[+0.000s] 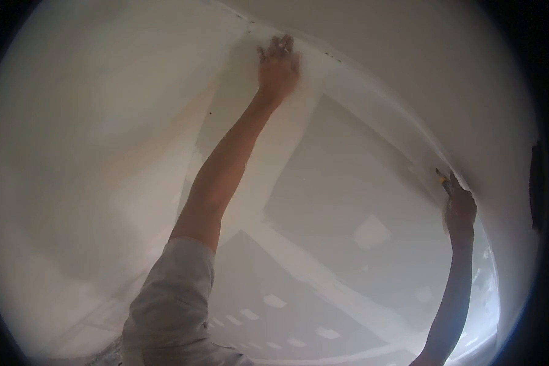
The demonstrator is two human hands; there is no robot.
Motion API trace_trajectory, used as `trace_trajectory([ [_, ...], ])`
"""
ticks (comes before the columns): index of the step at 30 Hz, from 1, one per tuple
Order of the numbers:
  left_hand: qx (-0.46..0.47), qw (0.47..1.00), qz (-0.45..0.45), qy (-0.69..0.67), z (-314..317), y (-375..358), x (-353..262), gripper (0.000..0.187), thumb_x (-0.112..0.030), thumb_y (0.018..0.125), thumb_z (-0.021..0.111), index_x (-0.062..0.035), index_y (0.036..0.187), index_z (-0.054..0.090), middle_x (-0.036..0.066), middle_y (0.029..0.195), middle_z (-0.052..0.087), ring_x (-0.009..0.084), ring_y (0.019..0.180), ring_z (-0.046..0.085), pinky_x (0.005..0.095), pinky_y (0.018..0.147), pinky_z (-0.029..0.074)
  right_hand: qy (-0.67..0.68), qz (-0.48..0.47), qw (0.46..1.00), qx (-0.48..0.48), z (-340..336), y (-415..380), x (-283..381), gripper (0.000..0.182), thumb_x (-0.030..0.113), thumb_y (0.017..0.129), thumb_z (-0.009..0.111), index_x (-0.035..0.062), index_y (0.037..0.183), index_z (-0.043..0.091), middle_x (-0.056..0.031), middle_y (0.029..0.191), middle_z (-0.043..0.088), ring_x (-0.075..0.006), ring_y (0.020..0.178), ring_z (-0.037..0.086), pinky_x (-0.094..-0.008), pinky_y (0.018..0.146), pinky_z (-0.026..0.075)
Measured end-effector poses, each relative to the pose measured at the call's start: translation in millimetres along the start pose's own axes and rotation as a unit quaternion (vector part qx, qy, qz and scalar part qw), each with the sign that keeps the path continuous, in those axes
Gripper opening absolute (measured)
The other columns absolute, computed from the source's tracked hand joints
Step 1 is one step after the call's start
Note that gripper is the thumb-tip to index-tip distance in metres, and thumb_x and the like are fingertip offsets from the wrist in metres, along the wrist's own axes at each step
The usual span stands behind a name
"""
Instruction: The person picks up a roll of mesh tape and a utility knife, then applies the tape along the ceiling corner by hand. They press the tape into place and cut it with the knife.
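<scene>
My left hand (279,70) is raised high and lies against the plasterboard surface near the curved corner line, with its fingers spread and slightly blurred. Farther right, my right hand (460,210) is closed around a small tool with a dark and yellow handle (444,181), close against the same corner. Its working end is too small to identify. A pale band (384,91) runs along the corner between the two hands, with several small dark marks beside it near the left hand.
Grey plasterboard panels (341,165) carry whitish filler strips (311,268) and several filler patches (372,232). A smooth pale surface (470,79) borders the corner at upper right. Bright light (485,293) falls at lower right. A dark object (536,186) is at the right edge.
</scene>
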State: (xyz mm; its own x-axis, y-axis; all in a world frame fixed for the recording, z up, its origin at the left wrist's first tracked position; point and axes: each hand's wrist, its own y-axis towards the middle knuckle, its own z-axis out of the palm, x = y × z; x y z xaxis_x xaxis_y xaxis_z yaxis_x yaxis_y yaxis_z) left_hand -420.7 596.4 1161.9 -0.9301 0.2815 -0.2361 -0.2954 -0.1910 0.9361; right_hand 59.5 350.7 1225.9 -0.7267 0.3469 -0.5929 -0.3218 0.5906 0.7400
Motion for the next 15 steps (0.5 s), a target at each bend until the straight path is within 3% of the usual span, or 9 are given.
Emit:
trace_trajectory([
  [6, 0.003, 0.998, -0.055, -0.033, 33, 6, 48, 0.049, -0.029, 0.104, 0.042, -0.0034, 0.144, 0.05, 0.013, 0.146, 0.054, 0.0358, 0.143, 0.04, 0.0616, 0.117, 0.025, -0.003, -0.023, 1.0, -0.02, 20, 2, -15, 0.064, -0.003, 0.088, 0.064, 0.0092, 0.148, 0.047, -0.0191, 0.096, 0.072, -0.0325, 0.084, 0.07, -0.0437, 0.075, 0.06],
  [8, -0.022, 0.999, -0.045, 0.002, 32, 11, 61, 0.049, -0.03, 0.102, 0.043, -0.006, 0.145, 0.051, 0.01, 0.147, 0.054, 0.0331, 0.141, 0.041, 0.0577, 0.117, 0.027, 0.034, 0.015, 0.999, 0.001, 13, 5, -7, 0.061, -0.002, 0.089, 0.064, 0.0091, 0.147, 0.048, -0.0204, 0.098, 0.072, -0.0335, 0.085, 0.071, -0.0437, 0.077, 0.061],
  [10, 0.026, 0.994, -0.041, 0.103, 17, 16, 62, 0.048, -0.03, 0.102, 0.044, -0.0077, 0.144, 0.053, 0.006, 0.147, 0.055, 0.0293, 0.136, 0.046, 0.0529, 0.113, 0.029, 0.023, 0.024, 0.999, 0.028, -7, 5, 4, 0.061, -0.002, 0.089, 0.064, 0.0093, 0.146, 0.049, -0.0211, 0.098, 0.072, -0.0338, 0.085, 0.071, -0.0433, 0.077, 0.061],
  [11, 0.019, 0.99, -0.05, 0.131, 15, 19, 63, 0.046, -0.029, 0.101, 0.045, -0.0099, 0.141, 0.057, 0.003, 0.145, 0.057, 0.0259, 0.129, 0.049, 0.0509, 0.106, 0.032, 0.013, 0.031, 0.998, 0.055, -13, 6, 5, 0.06, -0.003, 0.089, 0.064, 0.0095, 0.146, 0.05, -0.0218, 0.098, 0.072, -0.0342, 0.085, 0.072, -0.043, 0.077, 0.062],
  [15, 0.06, 0.97, -0.064, 0.225, 6, 27, 64, 0.049, -0.032, 0.099, 0.046, -0.009, 0.142, 0.055, 0.003, 0.147, 0.054, 0.0292, 0.127, 0.046, 0.0516, 0.101, 0.033, 0.019, 0.005, 1.0, 0.018, 6, 4, -6, 0.06, -0.003, 0.088, 0.062, 0.0099, 0.146, 0.05, -0.0222, 0.096, 0.072, -0.0352, 0.085, 0.072, -0.0437, 0.076, 0.061],
])
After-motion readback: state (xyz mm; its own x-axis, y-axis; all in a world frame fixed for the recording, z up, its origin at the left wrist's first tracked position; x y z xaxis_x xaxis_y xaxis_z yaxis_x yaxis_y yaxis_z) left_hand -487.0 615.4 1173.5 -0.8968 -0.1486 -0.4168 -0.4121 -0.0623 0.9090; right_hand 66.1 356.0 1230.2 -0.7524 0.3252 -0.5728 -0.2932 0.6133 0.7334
